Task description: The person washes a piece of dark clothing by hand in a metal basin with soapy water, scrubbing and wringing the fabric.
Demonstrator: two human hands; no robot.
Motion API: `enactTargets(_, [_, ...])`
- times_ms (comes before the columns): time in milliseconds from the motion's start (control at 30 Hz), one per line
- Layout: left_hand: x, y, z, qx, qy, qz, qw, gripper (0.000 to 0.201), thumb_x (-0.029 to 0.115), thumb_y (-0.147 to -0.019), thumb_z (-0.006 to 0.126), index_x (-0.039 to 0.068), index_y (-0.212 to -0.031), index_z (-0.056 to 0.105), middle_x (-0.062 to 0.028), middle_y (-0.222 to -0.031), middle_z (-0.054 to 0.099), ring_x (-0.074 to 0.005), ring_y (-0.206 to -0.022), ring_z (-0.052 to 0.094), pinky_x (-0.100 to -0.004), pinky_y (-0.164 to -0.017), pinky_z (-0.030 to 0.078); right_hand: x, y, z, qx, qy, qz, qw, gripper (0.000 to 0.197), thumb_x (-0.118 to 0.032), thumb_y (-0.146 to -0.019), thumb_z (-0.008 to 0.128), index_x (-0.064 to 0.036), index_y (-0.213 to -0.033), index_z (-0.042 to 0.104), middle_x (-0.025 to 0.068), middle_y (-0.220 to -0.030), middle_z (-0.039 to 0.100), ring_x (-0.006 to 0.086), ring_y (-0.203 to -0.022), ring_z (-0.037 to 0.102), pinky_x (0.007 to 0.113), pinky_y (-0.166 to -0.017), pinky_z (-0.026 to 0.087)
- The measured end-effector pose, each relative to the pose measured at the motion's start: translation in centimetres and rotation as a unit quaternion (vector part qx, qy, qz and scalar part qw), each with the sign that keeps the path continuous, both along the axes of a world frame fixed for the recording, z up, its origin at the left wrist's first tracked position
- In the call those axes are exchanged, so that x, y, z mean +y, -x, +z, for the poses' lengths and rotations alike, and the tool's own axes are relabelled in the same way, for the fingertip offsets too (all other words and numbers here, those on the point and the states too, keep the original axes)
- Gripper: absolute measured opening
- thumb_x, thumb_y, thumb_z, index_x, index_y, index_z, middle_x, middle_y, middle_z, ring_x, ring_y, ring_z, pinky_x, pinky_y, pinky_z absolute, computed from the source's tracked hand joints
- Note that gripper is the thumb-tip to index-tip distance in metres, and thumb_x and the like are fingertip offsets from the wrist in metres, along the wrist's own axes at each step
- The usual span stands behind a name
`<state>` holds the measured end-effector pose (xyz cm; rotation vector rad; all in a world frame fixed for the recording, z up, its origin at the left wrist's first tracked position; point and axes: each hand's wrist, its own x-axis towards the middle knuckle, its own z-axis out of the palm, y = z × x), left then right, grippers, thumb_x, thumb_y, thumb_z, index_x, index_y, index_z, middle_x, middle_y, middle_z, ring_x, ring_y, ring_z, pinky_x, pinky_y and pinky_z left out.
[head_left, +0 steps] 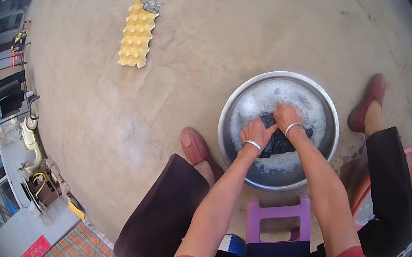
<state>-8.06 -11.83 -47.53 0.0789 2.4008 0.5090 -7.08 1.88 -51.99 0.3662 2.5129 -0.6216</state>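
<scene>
Crumpled black cloth, wet and creased, lies among frothy white suds in a round, wide-rimmed silver metal basin. Nearest to my remote view, a purple plastic stool shows its rounded corners and oblong opening. Just beyond, I see the left hand mostly closed, fingers bunched on the cloth's left side, thumb stretched toward the right hand, which is curled into a fist gripping the upper part; I cannot make out their fingertips. Farther off, on smooth tan ground, I spot a knobbly, ragged-edged yellow egg tray, a crumpled grey scrap beside its corner.
</scene>
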Motion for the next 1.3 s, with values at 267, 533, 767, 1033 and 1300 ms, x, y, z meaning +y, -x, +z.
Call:
enactTargets(267, [-0.1,-1.7,3.6,0.163,-0.149,0.004,0.975,0.046,0.024,-0.077,0.074,-0.006,-0.108,0.057,-0.0188,-0.104,0.050,-0.0350,-0.098,0.047,-0.0407,-0.086,0.042,5.4,-2.4,3.9,0.143,0.242,-0.437,0.854,0.025,-0.028,-0.080,0.071,-0.0052,-0.089,0.070,0.0144,-0.098,0.064,0.0258,-0.086,0.062,0.037,-0.078,0.048])
enactTargets(533, [-1.5,-6.8,6.0,0.188,-0.125,-0.154,0.962,0.061,0.015,-0.074,0.074,0.004,-0.131,0.052,-0.0245,-0.142,0.033,-0.0434,-0.130,0.033,-0.0567,-0.107,0.027,0.8,-10.3,8.6,0.249,0.064,-0.196,0.946,0.039,-0.025,-0.084,0.066,-0.0085,-0.119,0.063,0.0191,-0.139,0.042,0.0386,-0.123,0.041,0.047,-0.102,0.035])
enactTargets(767, [-1.0,-5.9,2.1,0.106,0.021,-0.265,0.958,0.103,0.039,-0.071,0.075,0.008,-0.151,0.019,-0.0223,-0.144,0.030,-0.0430,-0.132,0.029,-0.0666,-0.102,0.024,-3.5,-10.5,5.7,0.212,-0.100,-0.045,0.971,0.054,-0.027,-0.083,0.065,-0.0206,-0.135,0.051,0.0210,-0.142,0.038,0.0367,-0.130,0.037,0.053,-0.107,0.027])
enactTargets(1033, [0.9,-2.1,-1.3,0.131,-0.011,-0.220,0.967,0.056,0.039,-0.075,0.073,0.008,-0.115,0.048,-0.0119,-0.103,0.056,-0.0291,-0.099,0.051,-0.0482,-0.079,0.037,1.0,-1.9,4.7,0.025,-0.032,-0.033,0.999,0.019,-0.027,-0.085,0.058,-0.0118,-0.094,0.067,0.0174,-0.095,0.066,0.0313,-0.092,0.064,0.048,-0.080,0.047])
enactTargets(1300, [1.5,0.7,-0.5,0.040,-0.101,-0.035,0.993,0.055,0.032,-0.080,0.071,0.003,-0.121,0.049,-0.0198,-0.109,0.061,-0.0379,-0.107,0.055,-0.0504,-0.087,0.042,3.1,1.4,4.4,0.073,0.002,-0.208,0.975,0.038,-0.041,-0.089,0.053,-0.0058,-0.090,0.068,0.0201,-0.088,0.069,0.0393,-0.085,0.066,0.049,-0.076,0.050])
